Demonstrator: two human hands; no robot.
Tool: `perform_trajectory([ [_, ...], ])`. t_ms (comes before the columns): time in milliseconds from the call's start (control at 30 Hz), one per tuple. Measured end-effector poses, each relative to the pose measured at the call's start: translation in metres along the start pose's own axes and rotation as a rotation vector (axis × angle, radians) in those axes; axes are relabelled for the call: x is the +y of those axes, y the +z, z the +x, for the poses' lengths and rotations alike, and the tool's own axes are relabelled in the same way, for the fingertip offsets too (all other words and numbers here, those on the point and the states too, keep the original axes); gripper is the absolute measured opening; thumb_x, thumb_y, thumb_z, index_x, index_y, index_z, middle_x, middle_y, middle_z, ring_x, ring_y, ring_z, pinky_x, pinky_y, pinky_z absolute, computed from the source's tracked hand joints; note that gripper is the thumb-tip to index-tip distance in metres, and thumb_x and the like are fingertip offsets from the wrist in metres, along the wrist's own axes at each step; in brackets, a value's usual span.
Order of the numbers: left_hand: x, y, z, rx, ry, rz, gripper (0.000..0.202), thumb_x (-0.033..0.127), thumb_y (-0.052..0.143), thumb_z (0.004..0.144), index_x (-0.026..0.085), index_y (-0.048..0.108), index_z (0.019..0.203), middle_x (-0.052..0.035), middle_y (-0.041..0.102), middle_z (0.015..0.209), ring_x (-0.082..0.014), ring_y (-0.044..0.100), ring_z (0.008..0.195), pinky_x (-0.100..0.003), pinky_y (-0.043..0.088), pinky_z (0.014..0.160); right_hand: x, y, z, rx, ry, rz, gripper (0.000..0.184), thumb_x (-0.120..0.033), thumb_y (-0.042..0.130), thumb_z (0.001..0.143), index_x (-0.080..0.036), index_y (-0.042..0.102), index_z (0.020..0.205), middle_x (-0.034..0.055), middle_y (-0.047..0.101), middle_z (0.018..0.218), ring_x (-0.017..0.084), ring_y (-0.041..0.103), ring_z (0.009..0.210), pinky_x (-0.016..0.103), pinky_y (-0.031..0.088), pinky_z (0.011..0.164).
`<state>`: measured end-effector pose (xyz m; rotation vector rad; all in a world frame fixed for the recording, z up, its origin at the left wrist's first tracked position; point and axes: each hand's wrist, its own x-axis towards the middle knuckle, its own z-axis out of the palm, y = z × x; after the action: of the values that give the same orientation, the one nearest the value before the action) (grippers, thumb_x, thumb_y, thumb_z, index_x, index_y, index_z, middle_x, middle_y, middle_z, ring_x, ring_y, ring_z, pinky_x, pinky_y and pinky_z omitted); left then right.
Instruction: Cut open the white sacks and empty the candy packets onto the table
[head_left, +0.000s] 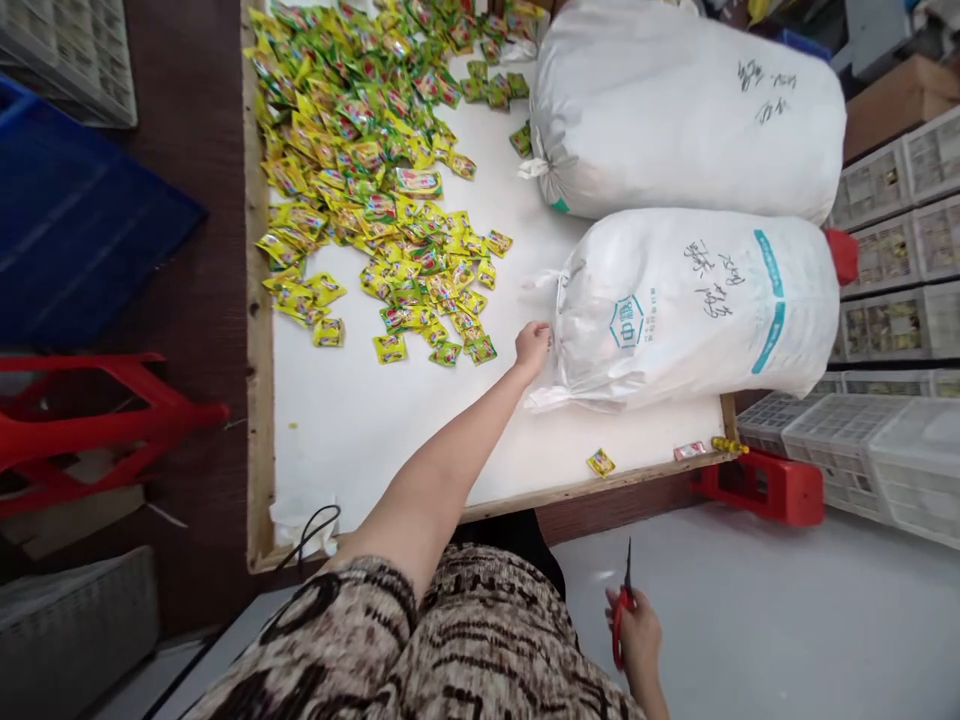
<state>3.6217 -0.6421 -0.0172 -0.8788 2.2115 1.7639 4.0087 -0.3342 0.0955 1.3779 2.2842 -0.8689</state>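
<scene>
My left hand (532,347) reaches across the white table (360,430) and pinches the tied neck of the nearer white sack (690,305), fingers closed on the fabric. My right hand (637,632) hangs low beside my lap, off the table, gripping red-handled scissors (622,600) with the blades pointing up. A second, larger white sack (682,105) lies behind the first. A big heap of yellow-green packets (367,170) covers the table's left and far part, just left of my left hand.
A single packet (601,462) and two small wrapped items (709,448) lie near the table's front edge. White plastic crates (892,300) stack at the right, red stools (90,420) and a blue crate (67,220) at the left. A black cord (311,530) hangs at the front corner.
</scene>
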Motion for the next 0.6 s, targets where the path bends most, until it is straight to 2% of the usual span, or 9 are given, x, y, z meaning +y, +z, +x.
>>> perform_trajectory([
  [67,0.024,0.008,0.024,0.031,0.018,-0.03,0.027,0.02,0.05,0.089,0.016,0.064,0.112,-0.0083,0.071,0.098,-0.0177,0.066,0.091,-0.03,0.049,0.085,-0.002,-0.016,-0.005,-0.087,-0.022,0.057,0.041,-0.056,0.078,0.054,-0.027,0.064,0.08,0.0,0.06,0.052,0.026,0.062,0.046,0.036,0.049,0.041],
  [100,0.034,0.009,0.036,0.058,0.044,-0.035,0.027,0.02,0.052,0.089,0.016,0.064,0.113,-0.0099,0.07,0.104,-0.0193,0.065,0.099,-0.031,0.048,0.09,-0.016,-0.018,-0.007,-0.15,-0.041,0.107,0.041,-0.057,0.078,0.058,-0.028,0.065,0.084,-0.0004,0.06,0.055,0.024,0.062,0.046,0.035,0.049,0.042],
  [133,0.043,0.009,0.048,0.091,0.089,-0.025,0.029,0.019,0.054,0.088,0.017,0.063,0.116,-0.0117,0.067,0.112,-0.0206,0.062,0.107,-0.032,0.045,0.095,-0.037,-0.016,-0.008,-0.223,-0.069,0.164,0.04,-0.058,0.077,0.063,-0.029,0.065,0.089,-0.001,0.06,0.057,0.021,0.06,0.046,0.033,0.048,0.041],
  [200,0.054,0.003,0.072,0.142,0.201,0.051,0.041,0.016,0.055,0.087,0.019,0.058,0.128,-0.0141,0.058,0.131,-0.0225,0.056,0.12,-0.033,0.04,0.102,-0.099,-0.004,-0.01,-0.385,-0.145,0.279,0.039,-0.059,0.073,0.072,-0.029,0.062,0.095,-0.0026,0.056,0.059,0.017,0.055,0.044,0.028,0.043,0.037],
  [267,0.058,-0.006,0.096,0.07,0.268,0.174,0.05,0.017,0.059,0.085,0.019,0.054,0.135,-0.0153,0.053,0.138,-0.0247,0.055,0.121,-0.033,0.04,0.101,-0.172,0.02,-0.01,-0.563,-0.286,0.377,0.036,-0.057,0.065,0.082,-0.03,0.059,0.105,-0.0032,0.055,0.062,0.015,0.053,0.045,0.026,0.043,0.037],
  [300,0.057,-0.011,0.106,-0.004,0.27,0.226,0.05,0.018,0.062,0.084,0.018,0.056,0.133,-0.0155,0.057,0.134,-0.0254,0.058,0.116,-0.033,0.042,0.097,-0.209,0.034,-0.009,-0.67,-0.34,0.395,0.034,-0.055,0.062,0.086,-0.029,0.057,0.107,-0.0027,0.055,0.066,0.014,0.054,0.047,0.026,0.045,0.039],
  [400,0.05,-0.025,0.132,-0.159,0.249,0.282,0.029,0.02,0.061,0.083,0.017,0.07,0.11,-0.0112,0.07,0.108,-0.0235,0.064,0.099,-0.03,0.045,0.087,-0.306,0.086,0.0,-0.87,-0.464,0.403,0.038,-0.057,0.057,0.09,-0.025,0.055,0.111,-0.0005,0.059,0.076,0.014,0.059,0.056,0.029,0.052,0.049],
  [500,0.043,-0.035,0.148,-0.127,0.288,0.287,0.023,0.016,0.056,0.084,0.018,0.073,0.099,-0.0086,0.072,0.1,-0.0208,0.063,0.093,-0.029,0.045,0.084,-0.375,0.141,0.015,-0.892,-0.468,0.461,0.05,-0.066,0.056,0.087,-0.021,0.055,0.108,0.0006,0.061,0.076,0.016,0.062,0.061,0.03,0.056,0.053],
  [600,0.041,-0.042,0.157,-0.11,0.336,0.294,0.023,0.014,0.054,0.084,0.018,0.072,0.098,-0.0086,0.071,0.101,-0.0202,0.062,0.094,-0.029,0.044,0.085,-0.419,0.187,0.029,-0.871,-0.385,0.51,0.06,-0.073,0.054,0.083,-0.017,0.057,0.103,-0.0003,0.06,0.07,0.014,0.059,0.055,0.029,0.056,0.05],
])
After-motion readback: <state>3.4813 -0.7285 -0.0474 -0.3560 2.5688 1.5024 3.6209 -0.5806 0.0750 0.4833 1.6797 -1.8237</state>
